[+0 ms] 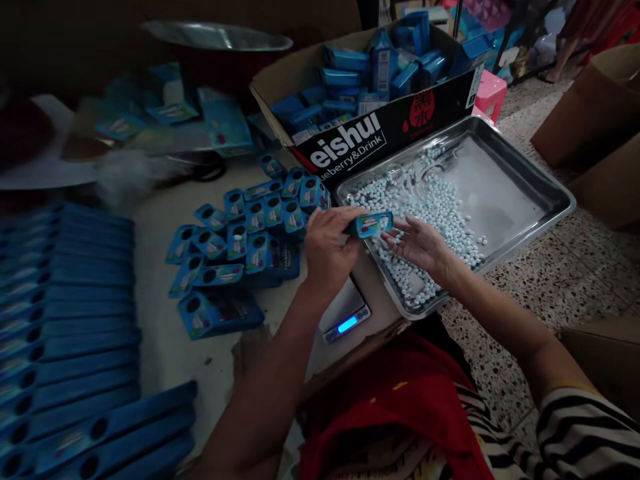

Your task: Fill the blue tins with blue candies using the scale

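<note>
My left hand (333,243) is closed round a small blue box (374,225), holding it sideways over the near left edge of a metal tray (500,180). My right hand (417,245) is palm up with fingers apart, its fingertips close to the end of the box; whether they touch it I cannot tell. Many small pale pellets (445,207) lie in the left part of the tray. Below my left hand, a small scale (350,313) with a lit blue display sits on the table. Several blue boxes with dark round holes (255,217) stand left of my left hand.
Behind the tray is a cardboard carton (350,143) filled with blue packs. Rows of long blue boxes (75,320) cover the table's left side. A metal basin (220,37) is at the back. Brown cartons (590,100) stand on the right; a person's leg (565,57) shows beyond.
</note>
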Available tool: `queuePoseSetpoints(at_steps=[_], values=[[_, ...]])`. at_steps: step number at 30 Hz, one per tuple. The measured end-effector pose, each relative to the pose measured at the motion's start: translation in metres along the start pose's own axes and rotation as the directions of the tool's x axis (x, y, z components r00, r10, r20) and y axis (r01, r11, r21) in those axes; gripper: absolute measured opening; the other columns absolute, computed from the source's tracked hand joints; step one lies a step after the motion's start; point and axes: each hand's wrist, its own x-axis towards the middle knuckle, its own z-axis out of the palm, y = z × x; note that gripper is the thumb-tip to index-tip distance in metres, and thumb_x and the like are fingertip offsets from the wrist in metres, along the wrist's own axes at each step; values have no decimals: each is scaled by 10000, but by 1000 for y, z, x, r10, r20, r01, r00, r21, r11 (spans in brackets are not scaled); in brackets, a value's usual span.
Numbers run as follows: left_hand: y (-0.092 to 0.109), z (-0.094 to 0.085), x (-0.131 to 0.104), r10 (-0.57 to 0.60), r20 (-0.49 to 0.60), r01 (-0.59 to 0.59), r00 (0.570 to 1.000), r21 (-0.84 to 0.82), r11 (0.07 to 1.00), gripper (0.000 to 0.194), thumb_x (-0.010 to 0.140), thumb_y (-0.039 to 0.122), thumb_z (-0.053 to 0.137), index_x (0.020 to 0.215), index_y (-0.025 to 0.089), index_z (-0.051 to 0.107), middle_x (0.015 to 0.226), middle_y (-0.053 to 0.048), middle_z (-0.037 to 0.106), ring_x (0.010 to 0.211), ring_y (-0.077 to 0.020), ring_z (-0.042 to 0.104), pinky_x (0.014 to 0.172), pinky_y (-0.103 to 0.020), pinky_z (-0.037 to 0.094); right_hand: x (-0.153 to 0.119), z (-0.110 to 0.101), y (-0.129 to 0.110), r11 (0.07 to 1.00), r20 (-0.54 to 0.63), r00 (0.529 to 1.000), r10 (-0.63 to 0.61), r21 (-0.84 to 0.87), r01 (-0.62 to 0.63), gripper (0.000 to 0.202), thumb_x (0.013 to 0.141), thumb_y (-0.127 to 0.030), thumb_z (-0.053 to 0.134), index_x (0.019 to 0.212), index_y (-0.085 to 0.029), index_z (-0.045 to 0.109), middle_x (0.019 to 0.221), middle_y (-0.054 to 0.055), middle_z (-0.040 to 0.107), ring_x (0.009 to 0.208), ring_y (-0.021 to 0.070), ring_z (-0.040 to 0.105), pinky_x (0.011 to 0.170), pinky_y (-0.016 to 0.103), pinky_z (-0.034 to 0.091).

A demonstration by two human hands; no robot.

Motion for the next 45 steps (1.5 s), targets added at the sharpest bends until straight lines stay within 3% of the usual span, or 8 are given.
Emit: queuePoseSetpoints(at_steps=[6, 13, 16, 21, 27, 35, 42, 45], values=[[-7, -18, -40, -448, -72, 368, 891, -463, 806, 589, 712, 453, 1036, 1181, 232, 756, 1024, -12, 778, 926, -206, 757, 872, -301, 638, -7, -8, -2, 996, -42, 997, -60, -68, 57, 345, 841, 48, 661, 1103, -168, 722, 958, 65, 717, 826, 152, 676, 650, 185, 596], [8, -64, -126, -706, -23, 572, 707, -567, 592, 581, 645, 351, 1028, 1111, 240, 699, 945, 28, 727, 858, -167, 713, 806, -249, 613, -12, -8, -12, 834, 129, 980, -153, -515, 198, 96, 976, -250, 835, 953, -186, 767, 808, 20, 714, 539, 67, 458, 388, 155, 322], [7, -61, -143, -722, -41, 587, 691, -552, 593, 606, 629, 420, 1045, 1090, 245, 693, 949, 14, 744, 879, -197, 738, 818, -283, 636, -18, -5, -23, 453, 324, 913, -246, -795, 404, 229, 968, -411, 850, 928, -200, 772, 763, 18, 732, 539, 88, 485, 457, 210, 358], [4, -55, -151, -674, -59, 529, 736, -571, 628, 762, 602, 479, 1085, 1227, 248, 714, 1184, -64, 805, 1128, -269, 792, 1033, -381, 663, -49, 1, -49, -619, 600, 786, -150, -677, 398, 275, 1001, -346, 839, 1247, -224, 851, 1309, 128, 843, 1159, 331, 754, 1009, 478, 598], [13, -100, -187, -692, -162, 577, 704, -437, 690, 788, 702, 497, 1041, 1374, 252, 709, 1366, -120, 803, 1350, -319, 767, 1260, -513, 583, -82, -18, -31, -945, 338, 941, 21, -301, 129, 668, 1070, -433, 779, 1677, -222, 597, 1497, 238, 678, 1173, 415, 723, 837, 454, 602], [34, -131, -233, -725, -318, 673, 611, -274, 687, 407, 857, 430, 901, 1199, 230, 810, 1196, -66, 853, 1159, -280, 828, 1160, -477, 658, -46, -35, -36, -881, 432, 894, -117, -461, 108, 143, 930, -221, 703, 1064, -203, 746, 1076, 127, 766, 862, 247, 681, 705, 350, 432], [34, -134, -220, -542, -322, 547, 777, -81, 833, 216, 978, 431, 883, 1149, 300, 862, 1139, -37, 849, 1106, -274, 807, 1086, -431, 648, -36, -20, -80, 88, 228, 921, -316, -959, 268, 304, 689, -417, 867, 817, -247, 649, 694, -21, 622, 568, 112, 513, 522, 248, 386], [31, -131, -213, -534, -307, 526, 788, -115, 843, 210, 980, 392, 893, 1166, 301, 864, 1125, -35, 843, 1078, -268, 802, 1061, -417, 649, -42, -18, -80, 216, 152, 934, -322, -949, 229, 346, 623, -382, 916, 807, -250, 654, 669, -37, 626, 551, 90, 501, 492, 198, 379]])
